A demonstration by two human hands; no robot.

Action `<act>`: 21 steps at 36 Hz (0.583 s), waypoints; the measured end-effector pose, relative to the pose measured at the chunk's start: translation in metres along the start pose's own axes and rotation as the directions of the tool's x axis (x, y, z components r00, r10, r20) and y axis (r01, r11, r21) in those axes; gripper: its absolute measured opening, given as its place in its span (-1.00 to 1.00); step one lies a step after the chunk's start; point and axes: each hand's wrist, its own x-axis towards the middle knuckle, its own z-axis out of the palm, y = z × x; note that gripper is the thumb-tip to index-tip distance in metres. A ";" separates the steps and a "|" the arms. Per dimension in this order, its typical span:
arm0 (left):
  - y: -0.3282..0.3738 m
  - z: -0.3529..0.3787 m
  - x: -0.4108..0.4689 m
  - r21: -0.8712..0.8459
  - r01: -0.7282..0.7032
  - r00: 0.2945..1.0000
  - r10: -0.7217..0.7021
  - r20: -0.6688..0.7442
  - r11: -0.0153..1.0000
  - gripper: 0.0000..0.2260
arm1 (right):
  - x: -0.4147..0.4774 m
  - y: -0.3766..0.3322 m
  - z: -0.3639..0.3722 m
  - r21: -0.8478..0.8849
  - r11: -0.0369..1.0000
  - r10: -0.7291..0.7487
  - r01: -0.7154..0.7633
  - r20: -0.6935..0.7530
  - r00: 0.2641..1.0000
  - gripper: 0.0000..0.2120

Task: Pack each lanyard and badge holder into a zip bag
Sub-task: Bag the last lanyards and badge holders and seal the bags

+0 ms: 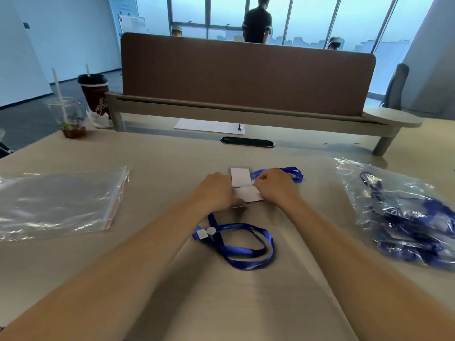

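No writing is legible. At desk [152, 168] centre, two clear plastic badge holders with white cards [240, 179] lie end to end, long axis 12-to-6. The left hand [216, 190] and right hand [275, 184] both seem pinched on them. A looped blue ribbon lanyard [246, 244] lies at 6; clear empty zip bags [59, 203] at 9.

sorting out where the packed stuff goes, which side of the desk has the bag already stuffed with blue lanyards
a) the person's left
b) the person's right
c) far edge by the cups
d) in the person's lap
b: the crinkled clear bag full of blue lanyards lies on the desk to the person's right, while the zip bag on the left looks flat and empty.
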 end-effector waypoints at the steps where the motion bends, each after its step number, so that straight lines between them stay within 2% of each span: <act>1: 0.001 0.001 0.001 0.021 -0.002 1.000 0.002 -0.002 1.000 -0.46 | 0.000 0.000 0.001 -0.009 1.000 0.001 -0.001 -0.016 1.000 -0.80; 8: 0.005 0.005 0.004 0.062 -0.001 1.000 0.000 0.018 0.998 -0.32 | 0.002 0.006 0.002 -0.059 0.998 0.006 -0.009 -0.050 0.999 -0.79; 15: 0.006 0.005 0.001 -0.059 0.034 0.997 -0.030 0.069 0.998 -0.42 | 0.003 0.010 0.000 -0.052 0.999 -0.020 0.017 -0.059 0.998 -0.79; 19: 0.002 0.001 0.001 -0.130 0.041 0.997 -0.032 0.076 0.991 -0.53 | 0.004 0.016 -0.004 0.098 0.994 -0.029 0.046 -0.170 0.985 -0.84; 21: -0.002 -0.002 0.002 -0.177 0.032 0.998 -0.022 0.058 0.984 -0.59 | 0.006 0.019 -0.007 0.114 0.993 -0.001 0.025 -0.209 0.978 -0.84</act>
